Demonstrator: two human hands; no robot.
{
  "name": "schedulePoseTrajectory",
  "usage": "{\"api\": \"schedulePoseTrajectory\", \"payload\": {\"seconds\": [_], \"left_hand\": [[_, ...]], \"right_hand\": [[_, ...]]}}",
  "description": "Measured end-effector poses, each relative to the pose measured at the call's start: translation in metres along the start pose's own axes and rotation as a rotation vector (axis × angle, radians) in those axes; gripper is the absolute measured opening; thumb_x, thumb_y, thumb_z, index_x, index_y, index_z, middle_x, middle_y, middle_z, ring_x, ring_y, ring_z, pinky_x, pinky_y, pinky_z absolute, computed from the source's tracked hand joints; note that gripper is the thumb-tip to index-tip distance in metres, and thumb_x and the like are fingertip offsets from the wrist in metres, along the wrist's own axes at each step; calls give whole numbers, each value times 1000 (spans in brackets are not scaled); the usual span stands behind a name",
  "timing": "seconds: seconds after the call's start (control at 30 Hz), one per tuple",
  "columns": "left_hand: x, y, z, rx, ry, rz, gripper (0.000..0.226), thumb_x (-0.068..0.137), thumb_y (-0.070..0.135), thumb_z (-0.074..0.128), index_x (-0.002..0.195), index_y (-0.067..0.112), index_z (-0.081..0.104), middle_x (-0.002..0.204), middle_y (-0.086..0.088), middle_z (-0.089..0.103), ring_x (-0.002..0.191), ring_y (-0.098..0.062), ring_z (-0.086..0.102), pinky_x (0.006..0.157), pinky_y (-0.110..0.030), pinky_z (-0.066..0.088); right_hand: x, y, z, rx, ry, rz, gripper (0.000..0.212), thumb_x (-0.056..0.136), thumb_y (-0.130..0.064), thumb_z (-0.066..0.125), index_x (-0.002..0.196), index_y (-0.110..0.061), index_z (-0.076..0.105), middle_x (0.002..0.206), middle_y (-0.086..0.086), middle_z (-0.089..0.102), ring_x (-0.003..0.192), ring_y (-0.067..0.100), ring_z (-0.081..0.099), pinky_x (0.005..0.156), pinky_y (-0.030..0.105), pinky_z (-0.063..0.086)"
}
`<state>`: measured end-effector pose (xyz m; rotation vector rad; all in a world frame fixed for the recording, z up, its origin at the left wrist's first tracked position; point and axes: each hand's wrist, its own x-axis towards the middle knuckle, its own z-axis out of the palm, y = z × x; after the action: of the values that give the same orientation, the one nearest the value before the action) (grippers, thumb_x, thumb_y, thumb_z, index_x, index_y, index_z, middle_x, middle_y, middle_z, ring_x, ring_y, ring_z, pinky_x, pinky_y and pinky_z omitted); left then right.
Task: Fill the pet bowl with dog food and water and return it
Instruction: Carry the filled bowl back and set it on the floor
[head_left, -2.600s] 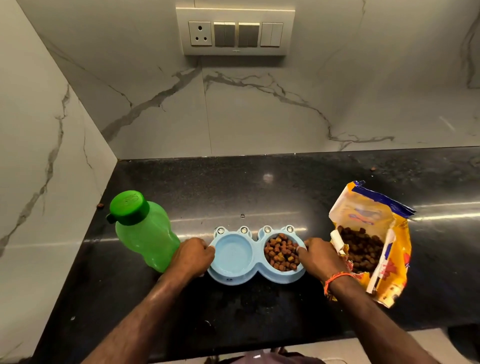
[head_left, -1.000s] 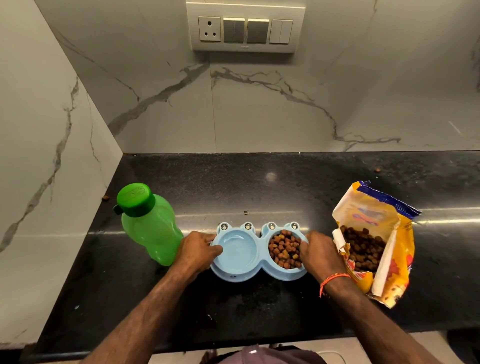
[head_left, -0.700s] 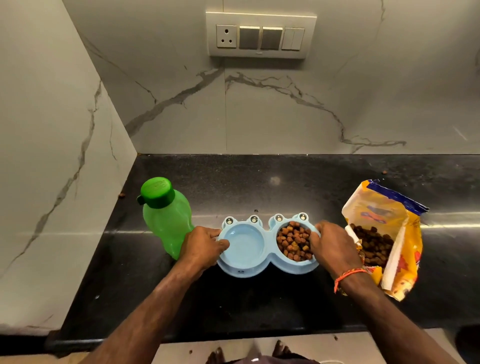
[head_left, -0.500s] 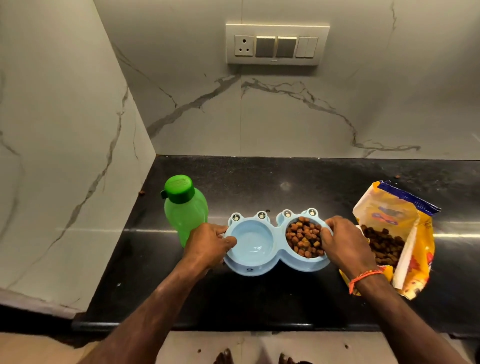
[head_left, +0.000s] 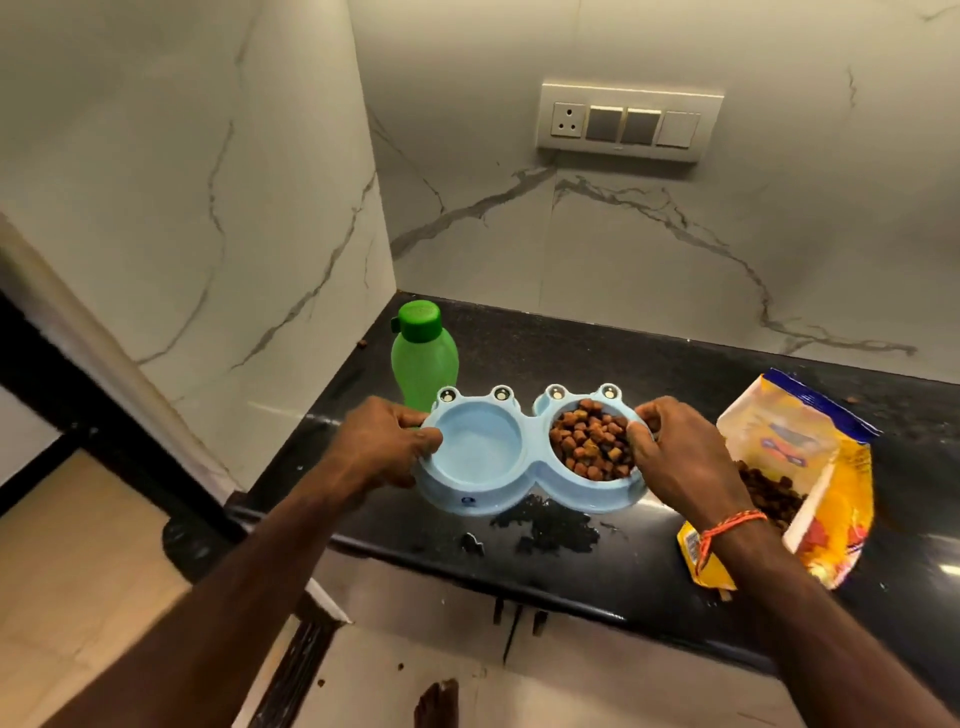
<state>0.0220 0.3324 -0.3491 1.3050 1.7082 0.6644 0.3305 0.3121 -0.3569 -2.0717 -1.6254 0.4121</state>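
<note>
**Twin pet bowl, held at both ends over the desk's front edge**

Item: light-blue double pet bowl (head_left: 524, 457), frog-eye knobs along its far rim. Left cup holds what looks like clear water; right cup is filled with brown dog food (head_left: 592, 441). Position: near the front edge of the black desk (head_left: 649, 364), toward its left end; whether its base touches the surface cannot be told.

Left hand (head_left: 379, 449): grip curled round the bowl's left end, thumb over the rim, fingers underneath.

Right hand (head_left: 680, 457): grip curled round the right end, thumb over the rim at the kibble's edge; an orange thread band (head_left: 727, 525) sits on the wrist.

Green bottle (head_left: 423, 353): upright, cap on, just behind the bowl's left cup, near the desk's back-left corner.

Dog food bag (head_left: 800, 467): yellow and blue, open, lying at the right of the bowl near the front edge, kibble visible in its mouth, partly behind the right wrist.

Wet patch (head_left: 545, 525): on the desk just in front of the bowl.

Switch panel (head_left: 628, 122): on the marble back wall.
</note>
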Motion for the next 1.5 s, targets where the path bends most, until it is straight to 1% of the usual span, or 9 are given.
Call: {"api": "schedulePoseTrajectory", "payload": {"seconds": [0.13,0.3,0.53,0.7,0.87,1.03,1.23,1.4,1.5], "left_hand": [[-39,-10,-18,-52,76,-23,22,80,6,67,84,18,86,59,-1,70,53,-14,62,62,-35,62],[-87,-29,-45,-93,189,-71,21,80,5,70,86,18,86,74,-7,79,70,-26,77,64,-43,66],[-148,-66,-88,-93,315,-130,18,86,5,69,86,16,83,60,0,73,55,-16,66,50,-28,55],[-187,-96,-129,-109,395,-186,18,86,6,69,94,14,84,78,-15,78,74,-35,76,67,-52,66],[-228,-128,-169,-146,461,-227,19,85,4,70,97,10,83,83,-14,79,74,-29,76,64,-42,66],[-274,-168,-208,-191,545,-293,15,87,6,71,93,13,82,84,-12,79,77,-28,75,66,-42,66],[-331,-215,-249,-233,653,-365,14,88,6,70,86,12,82,80,-11,78,74,-28,74,71,-46,66],[-370,-253,-280,-271,757,-425,17,86,3,70,80,11,83,83,-17,75,68,-26,69,67,-42,66],[-387,-274,-299,-291,802,-470,18,85,2,69,77,10,82,76,-17,69,65,-25,63,71,-46,65]], "right_hand": [[-14,-17,-2,21,-29,-77,7,99,-30,59,97,-27,52,100,1,59,90,19,59,80,39,55],[-36,-47,1,60,-75,-199,8,99,-28,58,101,-20,60,94,-2,56,88,19,58,80,42,56],[-69,-102,21,90,-149,-344,11,97,-25,57,99,-17,64,93,0,60,86,19,57,73,36,48],[-95,-145,44,105,-217,-398,13,97,-27,56,101,-17,64,98,2,62,88,21,58,72,33,44],[-130,-191,70,118,-261,-469,12,97,-27,57,99,-18,65,92,4,64,84,23,58,69,31,42],[-166,-236,104,147,-308,-567,14,94,-31,58,97,-20,65,98,5,66,90,24,59,74,35,46],[-219,-290,141,157,-381,-695,16,93,-33,56,96,-21,65,95,1,63,84,19,56,56,26,33],[-258,-338,181,187,-454,-771,19,92,-34,55,95,-20,66,97,4,67,89,23,60,70,30,39],[-279,-368,202,202,-493,-820,18,93,-31,56,96,-16,65,96,5,67,90,25,62,70,31,39]]}}
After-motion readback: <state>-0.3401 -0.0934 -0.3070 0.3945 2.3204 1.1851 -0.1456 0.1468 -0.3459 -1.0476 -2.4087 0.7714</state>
